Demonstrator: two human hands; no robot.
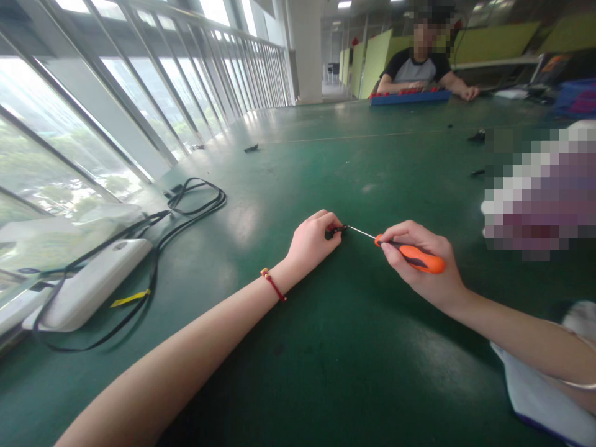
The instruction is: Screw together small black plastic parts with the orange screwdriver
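My left hand [313,239] rests on the green table [326,347] with its fingers curled round a small black part [336,230]. My right hand [416,264] grips a screwdriver [410,254] with an orange and black handle. Its thin metal shaft points left, and the tip touches the black part. A red cord bracelet [273,284] sits on my left wrist.
A white power strip [93,282] with looped black cables [186,211] lies at the left by the window railing. Small black pieces [251,148] are scattered farther back. Another person [421,62] sits at the far end with a blue tray [410,96]. A white cloth [544,397] lies under my right forearm.
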